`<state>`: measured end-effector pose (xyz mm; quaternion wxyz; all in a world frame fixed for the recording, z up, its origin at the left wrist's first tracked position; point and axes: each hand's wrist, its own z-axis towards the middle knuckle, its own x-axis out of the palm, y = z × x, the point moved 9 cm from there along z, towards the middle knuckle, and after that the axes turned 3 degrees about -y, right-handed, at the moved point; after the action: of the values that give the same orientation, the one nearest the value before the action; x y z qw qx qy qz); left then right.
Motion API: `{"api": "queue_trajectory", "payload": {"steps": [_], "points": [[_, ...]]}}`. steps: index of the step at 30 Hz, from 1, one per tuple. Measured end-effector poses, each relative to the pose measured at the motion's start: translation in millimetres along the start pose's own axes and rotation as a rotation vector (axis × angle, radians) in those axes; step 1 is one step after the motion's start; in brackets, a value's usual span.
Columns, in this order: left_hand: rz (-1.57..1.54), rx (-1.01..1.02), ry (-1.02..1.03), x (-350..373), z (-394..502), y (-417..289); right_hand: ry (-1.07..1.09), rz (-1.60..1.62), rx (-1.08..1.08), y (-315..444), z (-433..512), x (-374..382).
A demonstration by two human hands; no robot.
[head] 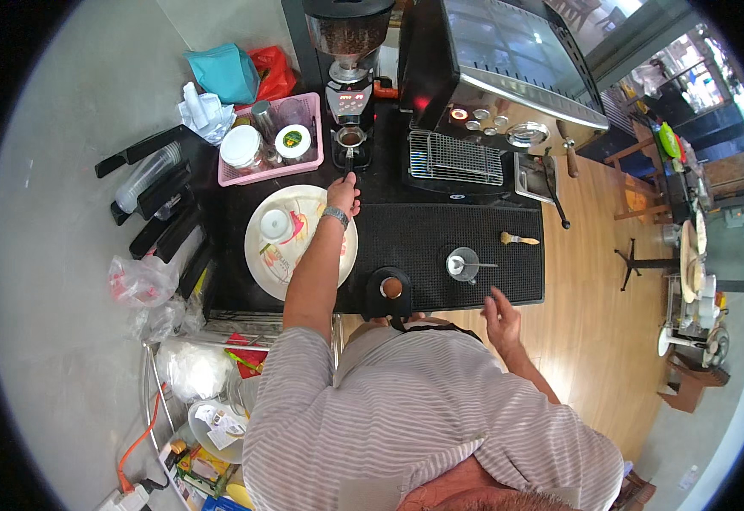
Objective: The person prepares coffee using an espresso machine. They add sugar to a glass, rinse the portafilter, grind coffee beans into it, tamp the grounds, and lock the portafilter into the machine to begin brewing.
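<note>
My left hand (343,195) grips the handle of a portafilter (350,139), whose basket is under the spout of a coffee grinder (349,96) and holds ground coffee. My right hand (504,319) is off the counter's front edge, fingers apart, with nothing in it. Nearest to it is a glass cup (463,265) with a spoon and something white inside, on a black rubber mat (429,230). Between my hands, at the front edge, a tamper (391,288) with a wooden handle top rests in a black stand (372,303).
An espresso machine (499,96) stands at the back right, with a steel knock container (525,169) beside it. A brush (520,239) lies on the mat. A round tray (260,262) bears a white cup. Behind it is a pink basket (269,179) with jars. Cup racks (161,191) line the left.
</note>
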<state>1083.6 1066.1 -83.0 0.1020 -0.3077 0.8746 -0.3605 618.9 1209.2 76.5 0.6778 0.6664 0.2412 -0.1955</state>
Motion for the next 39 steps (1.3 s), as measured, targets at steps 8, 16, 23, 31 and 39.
{"api": "queue_trajectory", "payload": {"steps": [8, 16, 23, 31, 39], "points": [[-0.002, -0.057, -0.015, -11.1, 3.3, -2.2, 0.094, -0.365, 0.485, -195.4, -92.5, -36.2], [-0.007, -0.072, -0.048, -7.5, 3.0, -1.9, 0.260, -0.372, 0.777, -309.0, -176.5, -20.6], [0.005, -0.061, -0.060, -6.6, 1.7, -2.8, 0.287, -0.267, 0.764, -344.4, -179.3, -5.0], [0.007, -0.063, -0.048, -12.1, 9.7, -3.1, 0.271, -0.198, 0.774, -322.0, -152.2, 2.7], [0.008, -0.069, 0.025, -10.2, 20.8, -1.8, 0.320, -0.284, 0.745, -292.4, -142.9, -3.2]]}}
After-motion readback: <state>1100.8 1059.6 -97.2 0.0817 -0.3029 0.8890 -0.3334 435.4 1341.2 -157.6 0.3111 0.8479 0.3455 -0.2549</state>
